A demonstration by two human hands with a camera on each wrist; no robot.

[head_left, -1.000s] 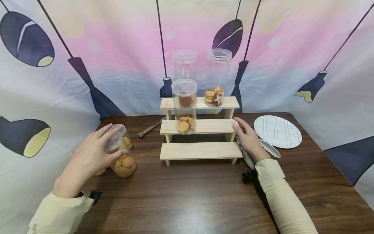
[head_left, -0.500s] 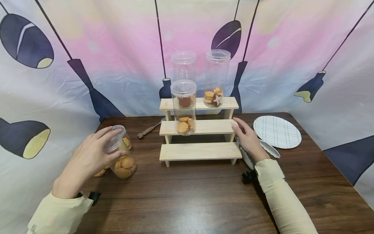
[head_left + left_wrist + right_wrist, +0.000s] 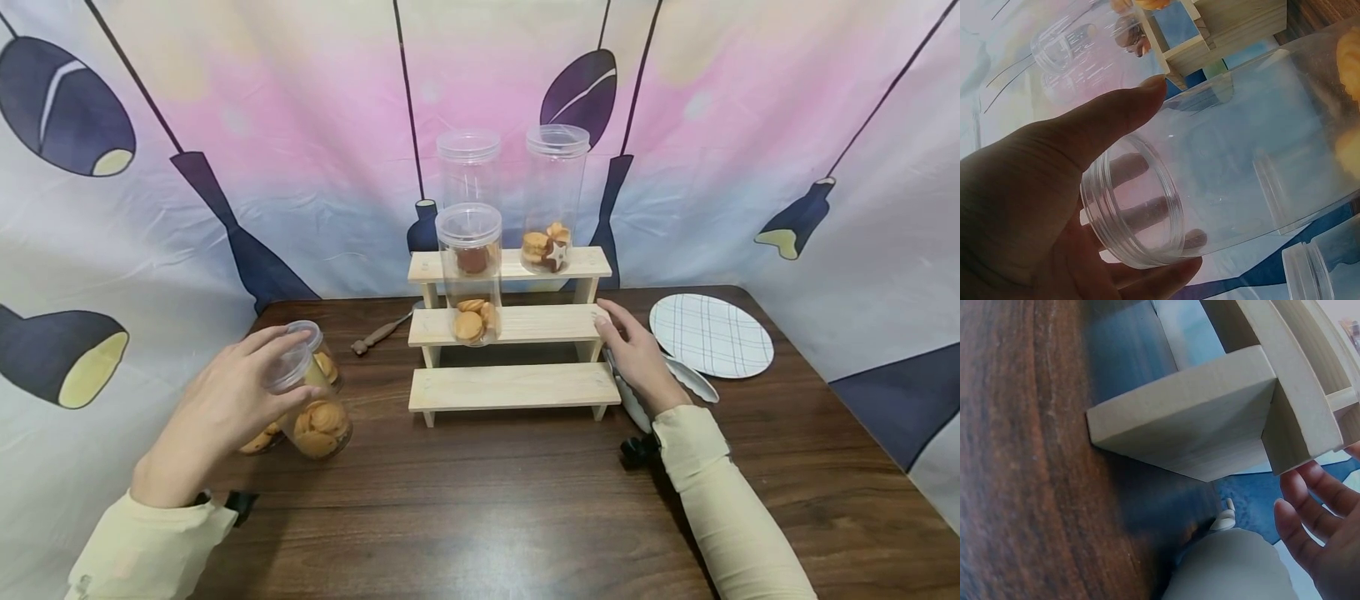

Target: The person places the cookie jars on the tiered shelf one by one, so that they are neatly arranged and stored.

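My left hand [image 3: 225, 400] holds a clear lidded jar of round cookies [image 3: 321, 427] on the left of the table. In the left wrist view, thumb and fingers curve around its clear lid [image 3: 1135, 206]. Close by are another cookie jar [image 3: 326, 364] and more cookies [image 3: 262, 438], mostly hidden behind my hand. My right hand [image 3: 637, 358] rests at the right end of the middle shelf of a three-step wooden stand [image 3: 517, 387], its fingertips at the wood's edge in the right wrist view. A jar [image 3: 471, 275] stands on the middle shelf.
Two clear jars, a left one [image 3: 468, 171] and a right one [image 3: 555, 200], stand on the top shelf. A utensil with a wooden handle [image 3: 381, 335] lies left of the stand. On the right are a checked plate [image 3: 711, 335] and pale tongs [image 3: 693, 382] partly under my right hand.
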